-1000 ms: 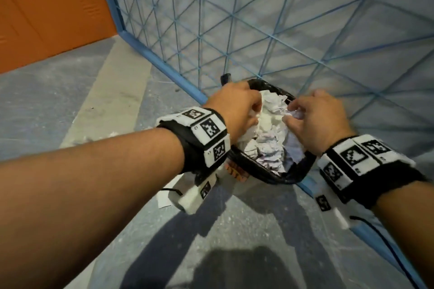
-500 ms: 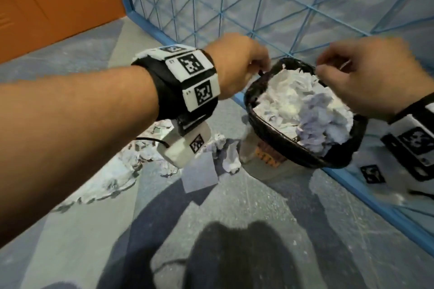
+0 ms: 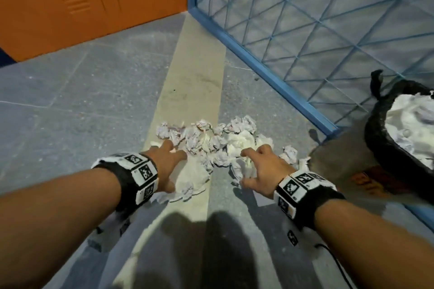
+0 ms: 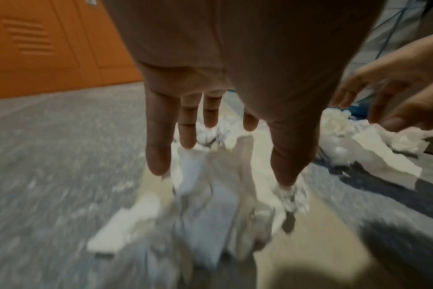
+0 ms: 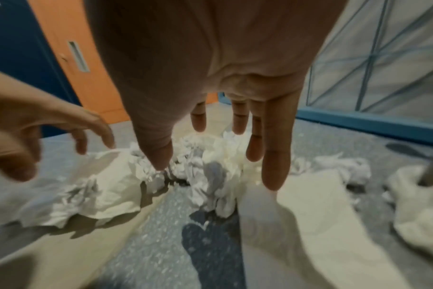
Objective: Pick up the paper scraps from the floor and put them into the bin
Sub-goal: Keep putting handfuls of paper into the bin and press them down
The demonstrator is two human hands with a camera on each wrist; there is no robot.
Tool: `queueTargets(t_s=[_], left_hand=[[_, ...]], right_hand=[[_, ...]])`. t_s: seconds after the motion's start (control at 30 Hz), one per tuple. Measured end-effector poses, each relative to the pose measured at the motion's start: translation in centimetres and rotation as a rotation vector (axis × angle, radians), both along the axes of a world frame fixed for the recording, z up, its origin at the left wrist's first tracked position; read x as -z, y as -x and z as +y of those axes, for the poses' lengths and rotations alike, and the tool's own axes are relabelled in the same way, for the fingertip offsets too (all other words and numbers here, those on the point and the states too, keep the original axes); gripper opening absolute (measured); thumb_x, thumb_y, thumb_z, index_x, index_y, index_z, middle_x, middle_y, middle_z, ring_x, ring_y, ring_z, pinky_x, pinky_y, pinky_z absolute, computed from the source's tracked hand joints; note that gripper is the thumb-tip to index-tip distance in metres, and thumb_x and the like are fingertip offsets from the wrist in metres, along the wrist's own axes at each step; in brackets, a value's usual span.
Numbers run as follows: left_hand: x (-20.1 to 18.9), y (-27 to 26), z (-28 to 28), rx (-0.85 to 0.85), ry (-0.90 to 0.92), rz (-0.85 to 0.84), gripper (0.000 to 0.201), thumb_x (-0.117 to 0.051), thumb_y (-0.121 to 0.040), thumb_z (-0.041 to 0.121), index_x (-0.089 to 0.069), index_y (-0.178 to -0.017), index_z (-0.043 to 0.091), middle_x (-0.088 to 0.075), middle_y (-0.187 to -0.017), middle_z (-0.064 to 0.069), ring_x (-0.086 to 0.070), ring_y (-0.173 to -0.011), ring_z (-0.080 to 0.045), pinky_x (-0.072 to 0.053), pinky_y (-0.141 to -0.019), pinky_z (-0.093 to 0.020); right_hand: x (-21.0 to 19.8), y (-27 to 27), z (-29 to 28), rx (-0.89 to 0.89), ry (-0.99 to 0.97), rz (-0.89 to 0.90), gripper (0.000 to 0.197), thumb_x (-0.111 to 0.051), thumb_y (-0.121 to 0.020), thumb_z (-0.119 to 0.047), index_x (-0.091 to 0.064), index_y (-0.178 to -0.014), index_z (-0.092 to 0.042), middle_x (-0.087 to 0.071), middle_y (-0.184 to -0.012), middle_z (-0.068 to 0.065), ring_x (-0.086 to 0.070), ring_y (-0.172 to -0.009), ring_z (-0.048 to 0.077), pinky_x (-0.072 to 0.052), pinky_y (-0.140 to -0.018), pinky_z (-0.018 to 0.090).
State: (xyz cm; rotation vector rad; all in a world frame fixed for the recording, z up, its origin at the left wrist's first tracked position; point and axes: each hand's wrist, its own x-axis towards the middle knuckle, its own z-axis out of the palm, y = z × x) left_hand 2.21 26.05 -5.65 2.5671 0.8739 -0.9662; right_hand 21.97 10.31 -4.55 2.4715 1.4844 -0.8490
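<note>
A heap of crumpled white paper scraps (image 3: pixel 211 145) lies on the floor in the middle of the head view. My left hand (image 3: pixel 168 166) hovers over the heap's left side with fingers spread and straight, holding nothing. My right hand (image 3: pixel 258 169) hovers over the right side, fingers also spread and empty. The left wrist view shows the left hand's fingers (image 4: pixel 158 148) pointing down at flat and balled scraps (image 4: pixel 205 195). In the right wrist view the fingers (image 5: pixel 276 156) hang just above crumpled paper (image 5: pixel 210 166). The black-lined bin (image 3: pixel 385 138), heaped with paper, stands at the far right.
A blue-framed mesh panel (image 3: pixel 305 30) runs diagonally behind the heap and beside the bin. Orange lockers (image 3: pixel 82 2) stand at the back left. The floor (image 3: pixel 94 101) is grey with a pale stripe (image 3: pixel 195 77) under the paper. A cable (image 3: pixel 333 263) trails from my right wristband.
Both hands have left the bin and come down to the left, over the heap of scraps on the floor. Their fingers have spread out. My view has swung left, so the bin now sits at the right edge.
</note>
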Motion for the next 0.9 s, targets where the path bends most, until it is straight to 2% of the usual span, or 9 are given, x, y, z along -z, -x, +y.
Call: queueTargets(t_s=[0.1, 0.17, 0.3, 0.43, 0.53, 0.67, 0.77, 0.83, 0.9], left_hand=[[3.3, 1.3, -1.6, -0.067, 0.061, -0.001, 0.092, -0.071, -0.067, 0.051, -0.016, -0.14, 0.041, -0.006, -0.151, -0.011, -0.036, -0.13, -0.041, -0.044, -0.1, -0.047], [4.8, 1.1, -3.1, -0.121, 0.099, -0.042, 0.08, -0.066, -0.074, 0.049, -0.02, -0.139, 0.04, -0.004, -0.152, -0.012, -0.033, -0.13, -0.04, -0.043, -0.099, -0.047], [5.9, 0.5, -4.6, -0.137, 0.068, -0.14, 0.03, -0.049, -0.091, 0.028, -0.047, -0.119, 0.018, -0.031, -0.135, -0.015, -0.044, -0.115, -0.037, -0.047, -0.09, -0.045], [4.5, 0.2, -3.5, -0.003, 0.04, -0.127, 0.026, -0.044, -0.093, 0.021, -0.059, -0.11, 0.007, -0.047, -0.121, -0.016, -0.055, -0.105, -0.037, -0.046, -0.085, -0.036], [1.4, -0.5, -2.4, 0.088, -0.006, -0.09, 0.025, -0.048, -0.09, 0.022, -0.065, -0.105, 0.011, -0.058, -0.115, -0.013, -0.058, -0.105, -0.031, -0.047, -0.085, -0.032], [-5.6, -2.5, -1.5, 0.206, -0.064, -0.129, 0.017, -0.055, -0.083, 0.025, -0.068, -0.089, 0.015, -0.065, -0.098, -0.006, -0.062, -0.09, -0.025, -0.049, -0.078, -0.029], [-12.1, -5.7, -2.3, 0.249, -0.131, -0.35, 0.022, -0.059, -0.082, 0.04, -0.065, -0.08, 0.019, -0.06, -0.087, -0.001, -0.056, -0.078, -0.021, -0.046, -0.07, -0.027], [-16.1, -8.5, -3.8, 0.239, -0.141, -0.569, 0.026, -0.057, -0.082, 0.045, -0.064, -0.076, 0.021, -0.059, -0.08, 0.003, -0.054, -0.072, -0.018, -0.042, -0.066, -0.028], [-19.3, -11.6, -6.2, 0.232, -0.103, -0.831, 0.029, -0.056, -0.08, 0.05, -0.061, -0.07, 0.023, -0.053, -0.071, 0.009, -0.05, -0.065, -0.013, -0.038, -0.059, -0.027]], right_hand=[[3.8, 1.6, 2.0, 0.076, 0.079, 0.062, 0.071, -0.069, -0.073, -0.048, -0.033, -0.132, -0.034, -0.026, -0.135, 0.011, -0.053, -0.11, 0.04, -0.05, -0.091, 0.045], [6.0, 3.0, 2.5, 0.099, 0.13, 0.078, 0.057, -0.067, -0.077, -0.038, -0.041, -0.127, -0.029, -0.025, -0.137, 0.014, -0.054, -0.109, 0.041, -0.05, -0.092, 0.044], [7.5, 4.4, 2.8, 0.066, 0.085, 0.011, 0.03, -0.048, -0.089, -0.011, -0.053, -0.119, -0.013, -0.033, -0.134, 0.019, -0.055, -0.107, 0.039, -0.047, -0.092, 0.037], [4.1, 3.4, 2.9, -0.016, 0.061, 0.053, 0.026, -0.055, -0.084, -0.003, -0.06, -0.106, -0.014, -0.041, -0.121, 0.013, -0.057, -0.101, 0.035, -0.047, -0.084, 0.032], [-0.3, 2.3, 1.7, -0.083, -0.029, 0.122, 0.023, -0.056, -0.082, -0.005, -0.063, -0.098, -0.02, -0.047, -0.108, 0.007, -0.057, -0.099, 0.029, -0.045, -0.079, 0.026], [-7.5, 0.4, -1.4, -0.192, -0.246, 0.13, 0.026, -0.057, -0.083, -0.013, -0.06, -0.105, -0.026, -0.051, -0.109, 0.003, -0.054, -0.1, 0.02, -0.046, -0.088, 0.032], [-13.7, -2.2, -4.6, -0.149, -0.439, 0.086, 0.026, -0.064, -0.082, -0.018, -0.06, -0.105, -0.03, -0.054, -0.107, -0.007, -0.052, -0.099, 0.009, -0.042, -0.088, 0.022], [-17.0, -4.7, -6.7, -0.084, -0.584, -0.017, 0.027, -0.069, -0.08, -0.018, -0.062, -0.104, -0.028, -0.057, -0.102, -0.008, -0.051, -0.094, 0.007, -0.037, -0.081, 0.015], [-19.6, -7.5, -9.1, 0.01, -0.713, -0.163, 0.028, -0.072, -0.076, -0.018, -0.064, -0.103, -0.024, -0.062, -0.1, -0.003, -0.055, -0.092, 0.013, -0.038, -0.081, 0.02]])
